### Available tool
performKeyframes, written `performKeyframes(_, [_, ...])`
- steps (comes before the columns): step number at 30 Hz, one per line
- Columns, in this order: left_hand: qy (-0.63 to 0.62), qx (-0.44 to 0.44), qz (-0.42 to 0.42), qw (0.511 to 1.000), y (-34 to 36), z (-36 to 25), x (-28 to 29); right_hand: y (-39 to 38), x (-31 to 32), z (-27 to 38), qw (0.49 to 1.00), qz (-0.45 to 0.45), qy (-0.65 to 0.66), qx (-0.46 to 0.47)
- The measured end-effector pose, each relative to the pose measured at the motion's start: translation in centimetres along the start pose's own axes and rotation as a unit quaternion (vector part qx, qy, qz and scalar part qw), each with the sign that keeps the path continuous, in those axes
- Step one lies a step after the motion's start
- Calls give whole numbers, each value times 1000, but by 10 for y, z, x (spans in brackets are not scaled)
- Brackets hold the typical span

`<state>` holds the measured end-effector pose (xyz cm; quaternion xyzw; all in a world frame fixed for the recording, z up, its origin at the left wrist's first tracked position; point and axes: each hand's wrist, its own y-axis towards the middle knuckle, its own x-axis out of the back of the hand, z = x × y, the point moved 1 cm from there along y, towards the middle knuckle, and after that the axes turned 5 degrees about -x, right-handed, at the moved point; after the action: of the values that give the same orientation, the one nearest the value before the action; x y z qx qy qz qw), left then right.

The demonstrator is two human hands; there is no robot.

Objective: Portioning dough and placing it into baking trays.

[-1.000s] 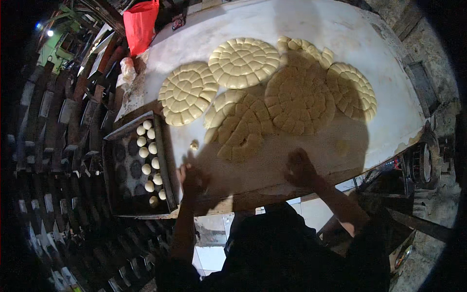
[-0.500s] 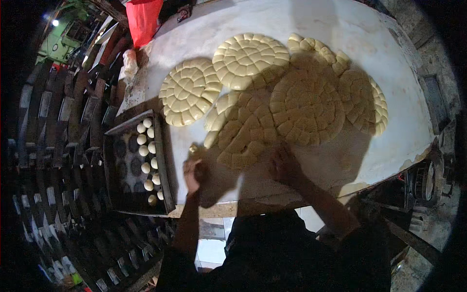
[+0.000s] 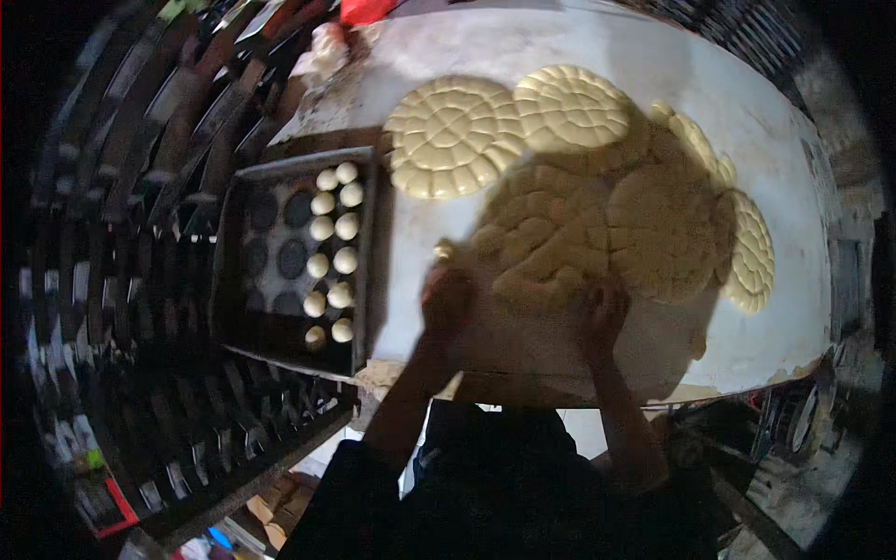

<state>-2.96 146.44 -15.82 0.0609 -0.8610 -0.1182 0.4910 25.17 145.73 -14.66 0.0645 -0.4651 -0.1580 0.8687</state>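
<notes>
Several round scored discs of pale dough lie on a white floured table [image 3: 747, 103]. My left hand [image 3: 446, 301] rests on the table beside a small dough ball [image 3: 443, 250], at the left edge of the nearest scored disc [image 3: 537, 245]. On that same disc's near right edge sits my right hand [image 3: 605, 313], fingers curled over the dough. My own shadow darkens both hands, so their grip is unclear. A dark baking tray [image 3: 245, 280] with several small dough balls [image 3: 334, 231] stands just left of my left hand.
Two lit dough discs [image 3: 453, 135] lie at the back, others at the right [image 3: 754, 254]. Stacks of dark empty trays [image 3: 112, 233] fill the racks on the left. A red plastic bag [image 3: 366, 9] sits at the table's far end. The table's front edge runs below my hands.
Both hands moved forward from the table's front edge up to the nearest dough disc. My head leaned in, so the table and tray look larger and shifted right.
</notes>
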Motion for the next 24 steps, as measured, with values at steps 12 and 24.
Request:
performKeyframes(12, [-181, 61, 78, 979, -96, 64, 233, -31, 26, 66, 929, 350, -66, 98])
performKeyframes(24, [-53, 155, 222, 961, -82, 217, 288, -90, -198, 407, 783, 264, -11, 563])
